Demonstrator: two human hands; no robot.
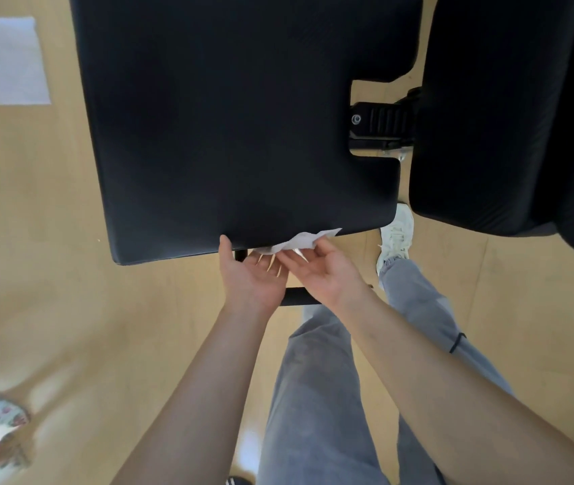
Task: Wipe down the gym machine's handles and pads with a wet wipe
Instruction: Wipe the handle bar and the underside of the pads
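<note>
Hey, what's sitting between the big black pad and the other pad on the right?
In the head view, a black ribbed bracket with a bolt sits between the large pad and right pad; wooden floor shows around it.

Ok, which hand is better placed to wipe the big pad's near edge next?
Right, likely: the right hand pinches the wet wipe at the pad edge, while the left hand lies palm up beside it, thumb on that edge.

Gym: black padded bench [243,117], wood floor [50,239].
</note>
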